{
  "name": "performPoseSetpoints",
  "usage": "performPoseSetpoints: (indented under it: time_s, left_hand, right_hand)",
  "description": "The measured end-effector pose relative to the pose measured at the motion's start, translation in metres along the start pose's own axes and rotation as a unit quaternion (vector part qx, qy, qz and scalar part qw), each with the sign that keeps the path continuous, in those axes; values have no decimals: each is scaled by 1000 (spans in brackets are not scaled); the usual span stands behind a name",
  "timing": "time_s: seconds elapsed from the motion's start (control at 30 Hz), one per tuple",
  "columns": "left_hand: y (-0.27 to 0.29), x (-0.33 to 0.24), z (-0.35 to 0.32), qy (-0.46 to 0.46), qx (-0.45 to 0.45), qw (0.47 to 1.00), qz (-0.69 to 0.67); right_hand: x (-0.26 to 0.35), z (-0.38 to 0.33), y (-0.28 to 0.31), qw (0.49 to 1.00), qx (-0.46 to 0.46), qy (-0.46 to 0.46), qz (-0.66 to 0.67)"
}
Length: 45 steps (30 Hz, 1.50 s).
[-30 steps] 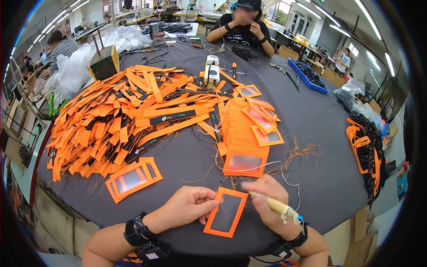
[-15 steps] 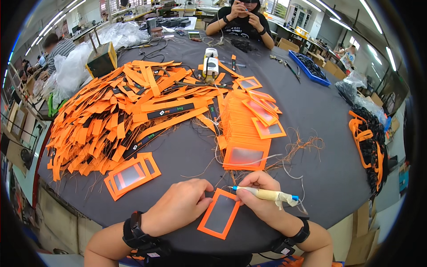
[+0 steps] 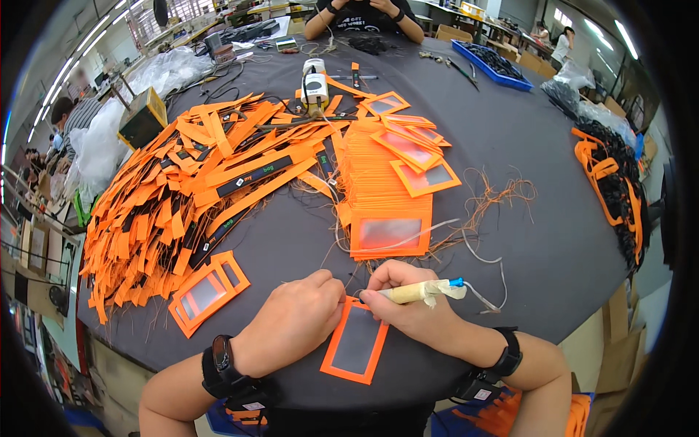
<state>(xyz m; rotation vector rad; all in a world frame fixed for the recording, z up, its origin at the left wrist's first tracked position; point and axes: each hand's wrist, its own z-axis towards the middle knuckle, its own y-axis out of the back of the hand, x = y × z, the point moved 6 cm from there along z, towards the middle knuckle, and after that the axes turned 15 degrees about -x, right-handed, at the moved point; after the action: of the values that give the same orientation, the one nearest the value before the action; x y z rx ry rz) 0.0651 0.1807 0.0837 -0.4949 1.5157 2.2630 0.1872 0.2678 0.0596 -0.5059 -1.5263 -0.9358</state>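
Observation:
An orange-bordered clear window piece (image 3: 355,341) lies at the table's near edge, between my hands. My left hand (image 3: 302,313) is closed, its fingertips at the piece's upper left corner; they seem to pinch it, though my fingers partly hide the spot. Gripped like a pen in my right hand (image 3: 411,309) is a slim corded tool (image 3: 416,293), wrapped in pale yellow tape, with a blue end. Its tip points at the piece's top edge, close to my left fingertips, and is mostly hidden. My right fingers also rest against the upper right corner.
Beyond my hands stands a long stack of similar orange window pieces (image 3: 389,233); several more (image 3: 204,295) lie left. A large heap of orange strips (image 3: 160,218) covers the left side. A white power adapter (image 3: 314,87), loose threads (image 3: 499,195), a blue tray (image 3: 495,69) and a co-worker (image 3: 364,22) are farther off.
My left fingertips have come in against the piece's top corner, closer to my right hand. The tool's tip has shifted left along the top edge. The whole view has tilted slightly.

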Motion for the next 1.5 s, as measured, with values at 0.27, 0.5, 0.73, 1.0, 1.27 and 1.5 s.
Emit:
performPoseSetpoints:
  time_s: [0.27,0.5,0.73,1.0,1.27,1.5]
  left_hand:
    - [-3,5,-1,17,-34,999,-38]
    - [-5,7,1,23,-34,997,-60]
    - [-3,8,1,36,-31,996,-74]
    - [30,12,-1,17,-101,994,35]
    - [9,-26,-22,-120,23,990,73]
    - [10,-29,-31,-45,12,996,81]
  right_hand:
    - [1,0,1,1000,0,-3,1]
    - [1,1,1,1000,8,-12,2]
    - [0,1,0,1000,11,-12,0]
    - [-9,-3,1,997,-25,-32,64]
    - [-6,-3,0,984,-28,-106,141]
    - [2,-2,2,998,39,39,31]
